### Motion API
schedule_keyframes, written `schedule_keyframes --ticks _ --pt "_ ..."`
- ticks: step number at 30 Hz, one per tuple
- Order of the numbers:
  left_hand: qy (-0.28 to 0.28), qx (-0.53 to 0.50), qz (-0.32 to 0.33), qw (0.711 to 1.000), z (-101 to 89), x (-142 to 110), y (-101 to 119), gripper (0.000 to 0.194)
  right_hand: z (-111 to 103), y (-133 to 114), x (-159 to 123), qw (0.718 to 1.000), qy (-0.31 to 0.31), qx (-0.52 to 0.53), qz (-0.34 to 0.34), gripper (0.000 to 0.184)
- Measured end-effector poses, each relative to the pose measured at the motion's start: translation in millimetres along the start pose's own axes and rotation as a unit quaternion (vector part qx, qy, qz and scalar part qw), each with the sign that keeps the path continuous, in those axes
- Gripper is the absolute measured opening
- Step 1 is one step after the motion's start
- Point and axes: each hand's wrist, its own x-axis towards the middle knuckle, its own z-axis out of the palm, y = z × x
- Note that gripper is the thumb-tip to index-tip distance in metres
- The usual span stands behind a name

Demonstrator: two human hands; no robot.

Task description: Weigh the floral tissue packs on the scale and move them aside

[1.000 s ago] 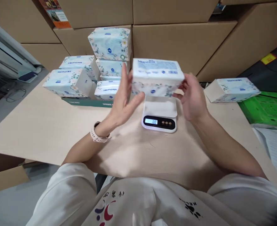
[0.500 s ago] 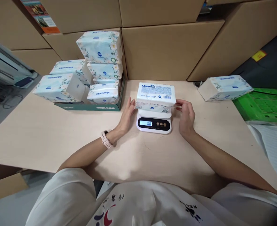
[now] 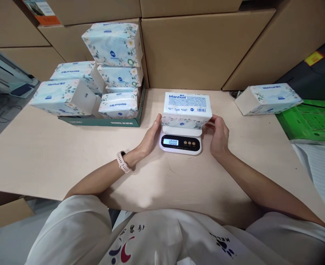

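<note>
Judging from the head view, I expect the pack (image 3: 187,110) to be light and soft, with thin, perhaps slippery wrapping that would dent under a hard pinch but hardly break. It lies flat on the scale (image 3: 181,148), overhanging the plate (image 3: 181,131), and the display (image 3: 170,142) seems to read 100.0. My left hand (image 3: 149,138) stands edge-on at one end; my right hand (image 3: 219,138) curls its fingers low at the other, tips partly hidden. I cannot tell whether either is gripping or merely resting alongside. I'd hold it by both short ends, palms flat and pressure even. For moving, I see the most room toward the near side of the table (image 3: 179,184). Cartons (image 3: 184,51) wall off the far edge, the tray (image 3: 98,122) with its stacked packs (image 3: 112,46) limits the left, and to the right a lone pack (image 3: 274,98) lies near the crate (image 3: 308,119).
</note>
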Motion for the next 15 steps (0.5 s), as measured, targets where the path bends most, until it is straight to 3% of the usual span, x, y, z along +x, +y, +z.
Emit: schedule_keyframes --ticks 4,15 --pt "0.023 -0.003 -0.027 0.999 -1.7 -0.8 4.4 0.096 0.4 3.3 2.0 1.000 0.002 0.008 0.019 0.052" --pt "0.019 0.025 -0.006 0.999 -0.2 -0.6 6.1 0.095 0.4 0.0 1.4 1.000 -0.003 0.007 0.019 0.053"
